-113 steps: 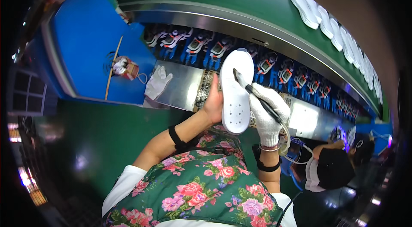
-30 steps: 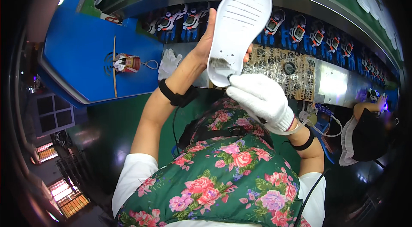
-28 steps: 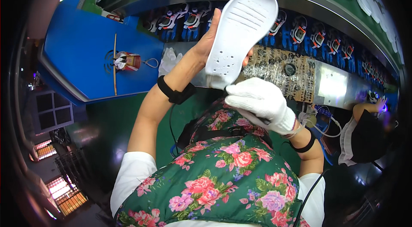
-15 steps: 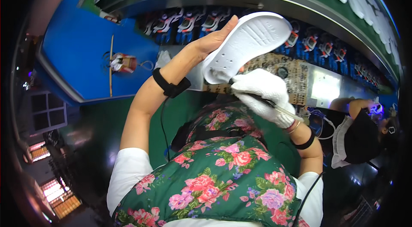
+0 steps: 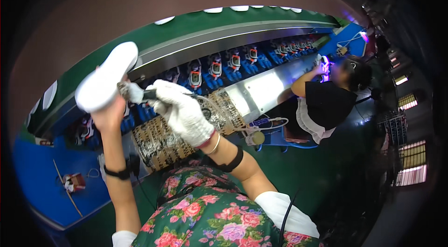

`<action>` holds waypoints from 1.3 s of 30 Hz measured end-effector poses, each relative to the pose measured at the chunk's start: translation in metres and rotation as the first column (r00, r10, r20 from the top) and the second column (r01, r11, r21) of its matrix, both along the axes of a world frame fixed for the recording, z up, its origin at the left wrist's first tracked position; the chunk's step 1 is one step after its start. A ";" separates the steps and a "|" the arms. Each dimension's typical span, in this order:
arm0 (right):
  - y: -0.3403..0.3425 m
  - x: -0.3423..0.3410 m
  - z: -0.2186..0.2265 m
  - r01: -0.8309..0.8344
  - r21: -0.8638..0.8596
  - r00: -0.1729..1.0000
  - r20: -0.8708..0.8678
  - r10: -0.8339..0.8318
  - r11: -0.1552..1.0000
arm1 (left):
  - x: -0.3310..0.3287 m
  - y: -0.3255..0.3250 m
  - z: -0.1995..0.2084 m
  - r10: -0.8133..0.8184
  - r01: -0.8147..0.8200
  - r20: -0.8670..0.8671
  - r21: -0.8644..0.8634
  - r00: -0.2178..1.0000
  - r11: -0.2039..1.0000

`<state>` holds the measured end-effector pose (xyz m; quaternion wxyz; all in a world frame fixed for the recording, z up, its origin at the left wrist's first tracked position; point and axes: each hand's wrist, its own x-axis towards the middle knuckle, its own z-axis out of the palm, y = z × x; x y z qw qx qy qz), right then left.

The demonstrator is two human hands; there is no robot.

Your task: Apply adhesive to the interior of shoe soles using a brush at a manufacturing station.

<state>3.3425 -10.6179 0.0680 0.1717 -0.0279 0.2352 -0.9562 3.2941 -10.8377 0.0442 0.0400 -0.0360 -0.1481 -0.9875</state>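
Note:
A white shoe sole (image 5: 106, 79) is raised at the left in my bare left hand (image 5: 109, 114), whose fingers are closed behind it and partly hidden. Its smooth, plain side faces me, tilted, with the narrower end toward the upper right. On my right hand (image 5: 182, 111) is a white knit glove. That hand is closed around the dark handle of a brush (image 5: 135, 92) with pale, smeared bristles. The brush head is right beside the sole's edge and my left fingers; whether it touches the sole I cannot tell.
A green conveyor belt (image 5: 196, 20) with white soles runs along the back. Below it stand several shoe uppers (image 5: 215, 69) on blue holders. The metal bench (image 5: 259, 93) has a taped brown covering. At right, a co-worker (image 5: 333, 93) handles something under purple light.
My view has swung to the right. The sole has turned from its grooved, holed face to its smooth face and moved up toward the belt. The brush has come along with it.

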 end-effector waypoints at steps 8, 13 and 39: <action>0.017 0.034 0.019 0.318 0.596 0.898 -0.439 -0.032 0.737 | 0.113 0.043 -0.072 -0.401 0.387 0.156 0.115 0.902 0.915; 0.045 0.038 0.014 0.729 0.606 0.589 -0.792 0.159 0.319 | 0.135 0.086 -0.057 -0.561 0.497 0.104 0.354 0.821 0.792; 0.028 0.046 -0.005 0.737 0.535 0.504 -0.842 0.192 0.414 | 0.130 0.087 -0.050 -0.289 0.306 0.218 -0.045 0.932 0.951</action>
